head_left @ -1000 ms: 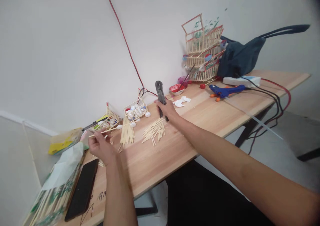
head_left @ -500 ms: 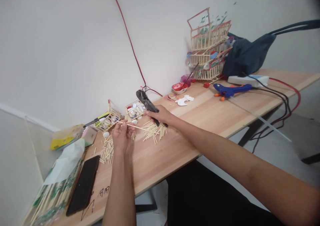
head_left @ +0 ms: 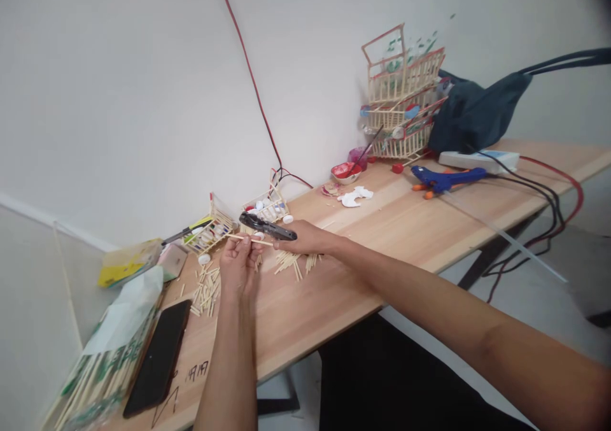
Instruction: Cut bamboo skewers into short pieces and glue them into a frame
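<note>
Left forearm [head_left: 229, 361]: bare, tapering to the wrist
Right arm [head_left: 429, 297]: bare, elbow included
Fingers [head_left: 244, 247]: bare
Lap garment [head_left: 396, 380]: black, plain, dull-surfaced

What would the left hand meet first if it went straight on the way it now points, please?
Apart from the stick it holds, the left hand would probably meet the black tool in the right hand first, though depth is unclear and it might pass underneath.
</note>
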Demonstrator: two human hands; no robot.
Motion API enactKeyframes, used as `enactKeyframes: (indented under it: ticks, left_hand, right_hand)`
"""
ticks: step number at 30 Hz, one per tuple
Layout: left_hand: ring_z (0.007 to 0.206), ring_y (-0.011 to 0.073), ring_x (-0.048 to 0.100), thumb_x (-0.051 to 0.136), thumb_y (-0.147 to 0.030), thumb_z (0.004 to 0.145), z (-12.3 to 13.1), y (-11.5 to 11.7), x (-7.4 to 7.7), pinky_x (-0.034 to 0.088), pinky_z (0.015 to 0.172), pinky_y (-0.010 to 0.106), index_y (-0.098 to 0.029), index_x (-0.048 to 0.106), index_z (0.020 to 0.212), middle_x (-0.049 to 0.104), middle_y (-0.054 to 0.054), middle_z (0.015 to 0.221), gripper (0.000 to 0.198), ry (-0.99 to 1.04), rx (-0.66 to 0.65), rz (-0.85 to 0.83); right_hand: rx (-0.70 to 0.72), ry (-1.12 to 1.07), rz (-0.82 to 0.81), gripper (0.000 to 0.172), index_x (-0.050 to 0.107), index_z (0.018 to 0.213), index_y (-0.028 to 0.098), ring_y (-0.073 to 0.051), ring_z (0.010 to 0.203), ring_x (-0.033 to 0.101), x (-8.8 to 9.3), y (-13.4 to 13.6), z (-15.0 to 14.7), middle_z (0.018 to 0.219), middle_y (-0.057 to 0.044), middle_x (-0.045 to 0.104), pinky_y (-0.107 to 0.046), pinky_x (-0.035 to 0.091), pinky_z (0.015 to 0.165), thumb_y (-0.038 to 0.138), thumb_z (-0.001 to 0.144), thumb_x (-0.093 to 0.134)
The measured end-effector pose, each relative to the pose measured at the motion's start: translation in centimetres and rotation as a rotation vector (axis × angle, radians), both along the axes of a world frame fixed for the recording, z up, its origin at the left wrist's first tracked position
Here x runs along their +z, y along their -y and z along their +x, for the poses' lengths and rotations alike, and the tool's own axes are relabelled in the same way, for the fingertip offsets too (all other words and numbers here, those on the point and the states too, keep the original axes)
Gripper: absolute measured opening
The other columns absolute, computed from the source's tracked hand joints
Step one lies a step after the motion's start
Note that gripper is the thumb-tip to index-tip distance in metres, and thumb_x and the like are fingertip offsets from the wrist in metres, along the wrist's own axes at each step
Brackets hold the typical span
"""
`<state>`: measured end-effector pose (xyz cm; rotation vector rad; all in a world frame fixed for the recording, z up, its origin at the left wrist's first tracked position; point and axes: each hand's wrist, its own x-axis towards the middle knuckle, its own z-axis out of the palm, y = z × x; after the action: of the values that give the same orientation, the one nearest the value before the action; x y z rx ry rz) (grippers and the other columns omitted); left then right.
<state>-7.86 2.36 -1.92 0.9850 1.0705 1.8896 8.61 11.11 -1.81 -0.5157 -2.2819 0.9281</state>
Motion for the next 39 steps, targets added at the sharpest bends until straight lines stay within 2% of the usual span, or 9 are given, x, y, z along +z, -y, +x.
enactKeyframes:
  ticks: [7, 10, 13, 17, 20, 23, 27, 33, 39]
  left_hand:
    - [0.059, 0.0077, 0.061, 0.083, -0.027, 0.061, 0.9, 0.0, -0.5, 0.050, 0.057, 0.017, -0.014, 0.068, 0.080, 0.068, 0.002, 0.071, 0.028, -0.110, -0.103, -0.100]
    - [0.060, 0.0090, 0.061, 0.080, -0.032, 0.065, 0.9, -0.2, -0.9, 0.049, 0.057, 0.019, -0.015, 0.065, 0.080, 0.068, 0.002, 0.070, 0.026, -0.138, -0.073, -0.083]
    - [0.062, 0.0108, 0.064, 0.077, -0.034, 0.068, 0.5, -0.5, -1.1, 0.050, 0.057, 0.020, -0.017, 0.061, 0.080, 0.070, 0.002, 0.076, 0.027, -0.144, 0.027, -0.009]
    - [0.063, 0.0116, 0.065, 0.073, -0.032, 0.072, 0.1, -1.2, -0.6, 0.053, 0.064, 0.024, -0.018, 0.059, 0.083, 0.070, 0.002, 0.077, 0.023, -0.219, 0.162, 0.057]
    - [0.066, 0.0131, 0.067, 0.071, -0.028, 0.071, 0.2, -2.5, 0.9, 0.055, 0.070, 0.028, -0.017, 0.061, 0.087, 0.070, 0.002, 0.079, 0.021, -0.354, 0.200, 0.044]
    - [0.067, 0.0144, 0.067, 0.068, -0.025, 0.072, 0.7, -4.5, 3.0, 0.055, 0.069, 0.028, -0.016, 0.063, 0.088, 0.069, 0.003, 0.079, 0.019, -0.533, 0.238, 0.041]
    - [0.062, 0.0148, 0.066, 0.067, -0.024, 0.071, 1.5, -7.5, 4.5, 0.055, 0.063, 0.028, -0.017, 0.061, 0.083, 0.068, 0.001, 0.072, 0.015, -0.651, 0.220, 0.041]
    - [0.060, 0.0151, 0.065, 0.062, -0.019, 0.072, 2.5, -10.0, 3.4, 0.052, 0.061, 0.026, -0.019, 0.060, 0.077, 0.065, -0.001, 0.064, 0.006, -0.788, 0.281, -0.047]
    - [0.059, 0.0158, 0.065, 0.060, -0.019, 0.075, 3.0, -10.7, 3.1, 0.050, 0.061, 0.025, -0.021, 0.060, 0.075, 0.065, -0.002, 0.062, 0.002, -0.923, 0.345, -0.059]
  right_hand:
    - [0.002, -0.005, -0.016, 0.021, 0.066, 0.084, 0.013, -0.016, 0.079, 0.060, 0.1, 0.4, 0.0, 0.079, -0.003, 0.066, -0.020, 0.040, 0.066, 0.031, 0.078, 0.058]
    - [-0.059, -0.031, -0.051, 0.019, 0.066, 0.083, 0.014, -0.016, 0.077, 0.060, 0.1, -0.1, 0.1, 0.076, -0.002, 0.066, -0.020, 0.041, 0.065, 0.031, 0.078, 0.058]
    - [-0.219, -0.181, -0.220, 0.021, 0.066, 0.082, 0.015, -0.014, 0.066, 0.059, 0.1, -1.3, 0.3, 0.069, -0.001, 0.064, -0.021, 0.042, 0.059, 0.035, 0.078, 0.059]
    - [-0.376, -0.562, -0.569, 0.016, 0.063, 0.078, 0.014, -0.011, 0.055, 0.056, 0.7, -3.3, 1.0, 0.063, 0.000, 0.061, -0.022, 0.047, 0.056, 0.030, 0.077, 0.059]
    - [-0.422, -0.808, -0.813, 0.009, 0.060, 0.078, 0.014, -0.010, 0.051, 0.054, 1.0, -4.6, 1.8, 0.062, 0.001, 0.058, -0.024, 0.050, 0.053, 0.023, 0.077, 0.059]
    - [-0.435, -0.899, -0.931, 0.005, 0.059, 0.079, 0.015, -0.009, 0.049, 0.053, 1.1, -5.2, 2.2, 0.060, 0.003, 0.056, -0.023, 0.050, 0.050, 0.020, 0.076, 0.059]
    - [-0.447, -0.866, -0.947, 0.005, 0.059, 0.077, 0.015, -0.009, 0.049, 0.053, 0.8, -5.3, 2.0, 0.059, 0.003, 0.056, -0.022, 0.050, 0.049, 0.019, 0.077, 0.058]
    - [-0.468, -0.822, -0.838, 0.005, 0.060, 0.075, 0.015, -0.010, 0.047, 0.054, 0.3, -5.5, 1.4, 0.060, 0.002, 0.058, -0.022, 0.047, 0.045, 0.020, 0.076, 0.059]
    - [-0.462, -0.794, -0.862, 0.005, 0.061, 0.076, 0.015, -0.009, 0.047, 0.054, 0.2, -5.6, 1.1, 0.061, 0.001, 0.059, -0.021, 0.046, 0.045, 0.019, 0.077, 0.058]
